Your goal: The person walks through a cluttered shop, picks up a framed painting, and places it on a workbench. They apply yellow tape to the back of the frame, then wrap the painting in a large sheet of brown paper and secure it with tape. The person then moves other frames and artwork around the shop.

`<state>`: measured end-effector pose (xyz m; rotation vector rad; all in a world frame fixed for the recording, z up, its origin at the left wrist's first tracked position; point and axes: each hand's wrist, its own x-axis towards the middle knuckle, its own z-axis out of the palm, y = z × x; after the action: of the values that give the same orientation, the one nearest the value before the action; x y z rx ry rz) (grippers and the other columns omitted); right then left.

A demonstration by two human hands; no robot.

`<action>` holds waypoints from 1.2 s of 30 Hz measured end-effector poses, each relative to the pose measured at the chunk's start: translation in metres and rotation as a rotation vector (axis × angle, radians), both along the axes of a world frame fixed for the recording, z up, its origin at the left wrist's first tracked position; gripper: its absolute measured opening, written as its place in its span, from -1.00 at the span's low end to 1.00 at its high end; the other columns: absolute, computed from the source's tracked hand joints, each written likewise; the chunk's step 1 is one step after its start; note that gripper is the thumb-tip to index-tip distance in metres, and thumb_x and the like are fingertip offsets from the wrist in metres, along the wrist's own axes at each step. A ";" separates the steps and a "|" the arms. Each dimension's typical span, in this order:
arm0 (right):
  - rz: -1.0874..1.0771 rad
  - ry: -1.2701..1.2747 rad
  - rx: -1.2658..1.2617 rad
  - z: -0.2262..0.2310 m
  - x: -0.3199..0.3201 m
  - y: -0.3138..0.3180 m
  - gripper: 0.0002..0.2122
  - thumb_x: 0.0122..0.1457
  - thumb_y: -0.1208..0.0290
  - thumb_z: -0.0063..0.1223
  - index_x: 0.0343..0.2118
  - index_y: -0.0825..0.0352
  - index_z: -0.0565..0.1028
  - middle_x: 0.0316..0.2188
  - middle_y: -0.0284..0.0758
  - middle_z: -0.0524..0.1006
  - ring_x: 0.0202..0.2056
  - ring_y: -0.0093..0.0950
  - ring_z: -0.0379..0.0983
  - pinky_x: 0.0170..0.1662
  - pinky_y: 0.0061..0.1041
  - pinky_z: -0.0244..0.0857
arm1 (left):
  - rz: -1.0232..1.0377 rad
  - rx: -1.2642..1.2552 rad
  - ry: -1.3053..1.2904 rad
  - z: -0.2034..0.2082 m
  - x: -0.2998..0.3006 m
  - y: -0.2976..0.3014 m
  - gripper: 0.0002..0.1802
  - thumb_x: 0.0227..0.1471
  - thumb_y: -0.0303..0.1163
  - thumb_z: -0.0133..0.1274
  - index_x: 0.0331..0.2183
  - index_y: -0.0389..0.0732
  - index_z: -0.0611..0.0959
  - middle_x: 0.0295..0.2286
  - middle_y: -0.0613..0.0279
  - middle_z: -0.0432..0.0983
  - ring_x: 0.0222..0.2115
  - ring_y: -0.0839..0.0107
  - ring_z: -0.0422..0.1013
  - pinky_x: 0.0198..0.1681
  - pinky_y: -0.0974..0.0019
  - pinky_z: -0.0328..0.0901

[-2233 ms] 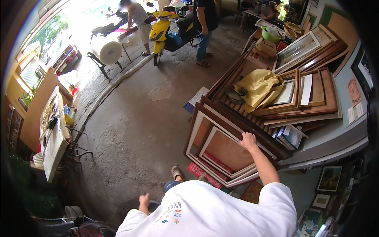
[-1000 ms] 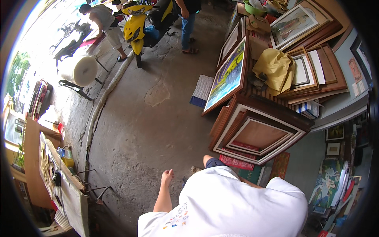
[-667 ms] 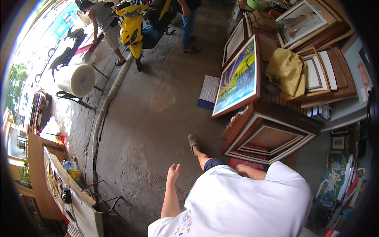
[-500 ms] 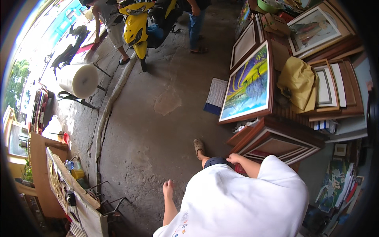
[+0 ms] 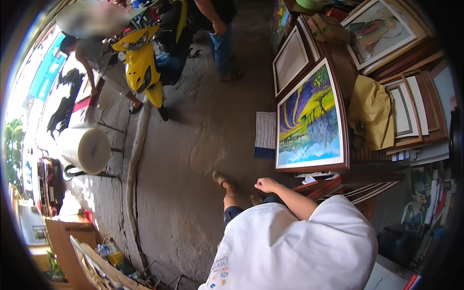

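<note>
My right hand (image 5: 267, 184) is out in front of me, low over the floor, with its fingers curled in and nothing seen in them. Just beyond it on the right lies a framed landscape painting (image 5: 311, 121) in purple, yellow and blue, with a white border and dark wood edge. Below that painting, dark wooden frames (image 5: 338, 186) stand stacked close to my right forearm. My left hand is out of sight behind my white shirt.
A yellow motor scooter (image 5: 145, 72) stands ahead left, with people beside it. A large white roll (image 5: 92, 151) rests beyond the kerb (image 5: 131, 179). Right of the painting lie a yellow-brown wrapping (image 5: 371, 113) and more frames. A folded white-and-blue cloth (image 5: 265, 135) is on the floor.
My right hand has swung forward from beside the frames. My left hand has dropped out of view. One foot has stepped forward, and the view has turned and moved ahead.
</note>
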<state>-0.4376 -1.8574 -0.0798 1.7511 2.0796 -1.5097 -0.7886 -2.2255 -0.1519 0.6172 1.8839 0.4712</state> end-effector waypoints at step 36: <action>-0.879 -0.209 -0.026 -0.074 0.053 0.459 -0.55 0.17 0.01 -0.05 -0.32 0.41 0.56 -0.30 0.00 0.58 -0.20 -0.07 0.53 -0.14 -0.14 0.37 | -0.734 -0.053 -0.111 0.045 -0.127 0.902 -0.65 0.16 -0.13 -0.01 -0.25 -0.25 0.58 -0.44 0.18 0.59 -0.50 0.34 0.53 -0.46 0.31 0.38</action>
<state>-0.3844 -1.3984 -0.1542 2.8540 1.2062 -1.3429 -0.9160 -1.3237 -0.1072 1.1514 1.4261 -0.0251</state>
